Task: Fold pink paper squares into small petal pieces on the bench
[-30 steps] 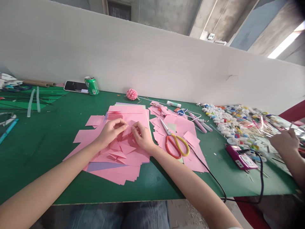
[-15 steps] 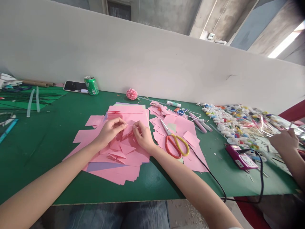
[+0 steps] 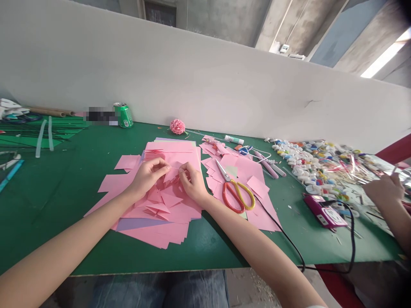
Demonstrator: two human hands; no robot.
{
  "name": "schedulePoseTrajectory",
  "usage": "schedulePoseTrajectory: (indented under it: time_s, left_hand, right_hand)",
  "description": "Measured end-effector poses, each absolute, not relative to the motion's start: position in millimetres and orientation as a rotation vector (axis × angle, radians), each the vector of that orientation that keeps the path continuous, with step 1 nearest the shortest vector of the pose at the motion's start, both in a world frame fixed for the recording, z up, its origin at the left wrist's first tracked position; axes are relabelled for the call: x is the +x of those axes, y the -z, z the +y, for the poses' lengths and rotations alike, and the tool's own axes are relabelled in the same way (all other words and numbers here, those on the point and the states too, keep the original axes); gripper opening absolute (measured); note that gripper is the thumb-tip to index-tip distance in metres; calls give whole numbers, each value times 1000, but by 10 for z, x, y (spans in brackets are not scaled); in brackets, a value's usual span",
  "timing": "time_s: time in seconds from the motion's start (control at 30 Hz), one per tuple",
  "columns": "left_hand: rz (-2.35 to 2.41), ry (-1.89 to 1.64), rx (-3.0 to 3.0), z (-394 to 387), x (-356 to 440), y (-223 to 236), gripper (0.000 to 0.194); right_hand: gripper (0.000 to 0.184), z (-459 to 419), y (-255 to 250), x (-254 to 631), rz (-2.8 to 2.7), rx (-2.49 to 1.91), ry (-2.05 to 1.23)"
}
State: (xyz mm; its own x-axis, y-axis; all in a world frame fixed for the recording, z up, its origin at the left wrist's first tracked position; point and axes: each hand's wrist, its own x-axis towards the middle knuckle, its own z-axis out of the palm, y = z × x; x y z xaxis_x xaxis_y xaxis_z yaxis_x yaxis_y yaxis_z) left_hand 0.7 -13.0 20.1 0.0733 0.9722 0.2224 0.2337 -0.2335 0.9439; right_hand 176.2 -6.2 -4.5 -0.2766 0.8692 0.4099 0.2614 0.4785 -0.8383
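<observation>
Above a heap of pink paper sheets and folded pieces (image 3: 160,203), my left hand (image 3: 148,176) is closed in a pinch on a pink paper piece (image 3: 172,173). My right hand (image 3: 193,183) pinches the other side of the same piece, fingertips facing the left ones. The fingers hide part of it, so its exact fold cannot be made out. A stack of folded pink strips (image 3: 154,154) lies just behind my left hand. To the right of my right hand rest scissors (image 3: 238,194) with one red and one yellow handle, on more pink paper.
At the back stand a pink folded paper ball (image 3: 177,126) and a green can (image 3: 123,115). A glue stick (image 3: 234,140) lies farther right. A purple power socket (image 3: 325,211) with a black cord sits near another person's hand (image 3: 385,189), beside many small coloured parts (image 3: 302,160).
My hands have barely moved and keep their pinch on the paper. The other person's hand at the right has shifted slightly.
</observation>
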Motion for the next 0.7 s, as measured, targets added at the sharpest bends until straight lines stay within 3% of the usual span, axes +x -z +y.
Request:
schedulePoseTrajectory:
  time_s: [0.7]
  left_hand:
    - [1224,-1227,1552,-125,0,-193,17]
  right_hand:
    - [11,-59,31,1771,-1763,-949,-813]
